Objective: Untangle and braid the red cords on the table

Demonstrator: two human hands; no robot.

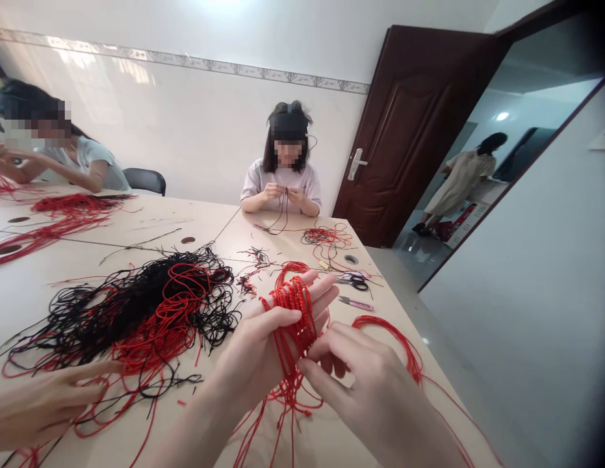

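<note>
Several red braided cords (293, 302) lie side by side across the palm and fingers of my left hand (263, 348). Its thumb presses on them while the other fingers stretch out beneath. My right hand (363, 383) pinches at the lower edge of the same cords, thumb and forefinger together; what exactly sits between these fingertips is partly hidden. Loose red cord ends (290, 403) hang below both hands toward the table. Behind my left fingertips a coil of red cord (290, 270) rests on the tabletop.
A big tangle of black and red cords (151, 312) covers the table (224, 416) at left, where a co-worker's hand (49, 403) reaches in. Thread snips (357, 303), black scissors (355, 282), a tape roll (351, 259) and red cord (394, 331) lie at right. Two people sit across.
</note>
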